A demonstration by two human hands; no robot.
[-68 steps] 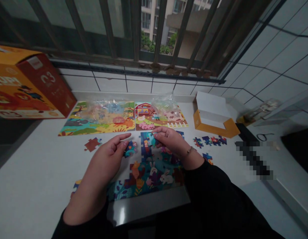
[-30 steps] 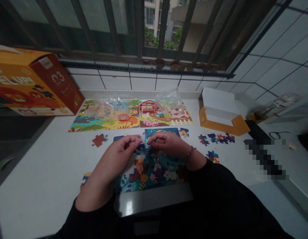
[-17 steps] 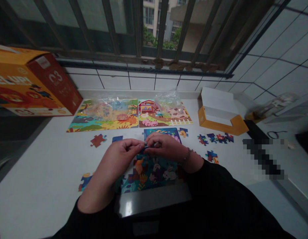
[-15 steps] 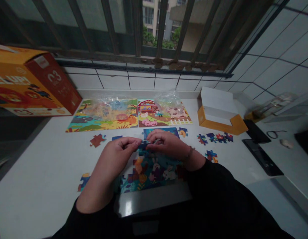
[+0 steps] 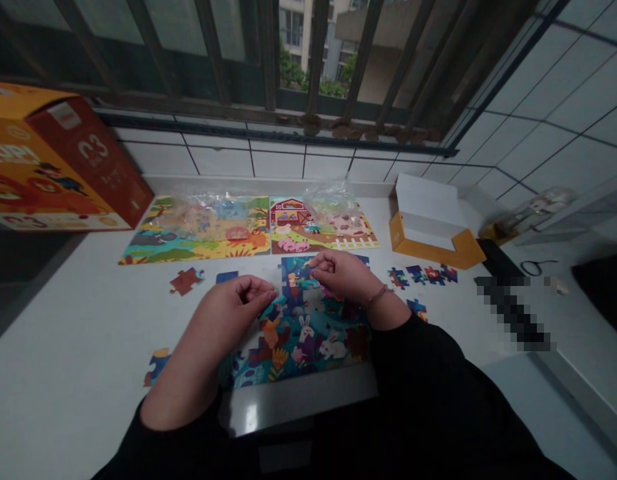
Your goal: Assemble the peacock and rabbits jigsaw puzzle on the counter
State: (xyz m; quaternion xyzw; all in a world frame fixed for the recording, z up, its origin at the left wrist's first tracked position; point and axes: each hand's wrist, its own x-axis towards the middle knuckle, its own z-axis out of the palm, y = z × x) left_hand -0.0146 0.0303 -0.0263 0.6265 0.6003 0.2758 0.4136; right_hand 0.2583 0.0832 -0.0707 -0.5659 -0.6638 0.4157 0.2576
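- Left hand (image 5: 223,313): resting over the left edge of the half-built puzzle (image 5: 301,330), fingers curled in, thumb and forefinger tips drawn together. Whether a piece sits between them cannot be told.
- Right hand (image 5: 341,277): over the puzzle's upper right part, fingers bent, tips pressing down on the top pieces. No piece seen lifted in them; a grip on anything cannot be told.
- The two hands are near each other, not touching; a strip of puzzle top shows between the fingertips.
- The puzzle lies flat on the white counter (image 5: 63,347), directly under and between both sets of fingers; rabbits and flowers on dark blue, lower rows joined, upper left corner unfilled.
- Left of the left fingers: a brown loose piece (image 5: 186,280) and a small blue piece (image 5: 226,276), both apart from the hand.
- Near the left forearm: another loose piece (image 5: 156,367).
- Right of the right fingers: a row of loose pieces (image 5: 421,274).
- Beyond the fingertips: two finished picture boards (image 5: 198,233) with clear bags lying on them.
- Far left: orange and red carton (image 5: 53,167). Far right: open yellow box (image 5: 428,230).
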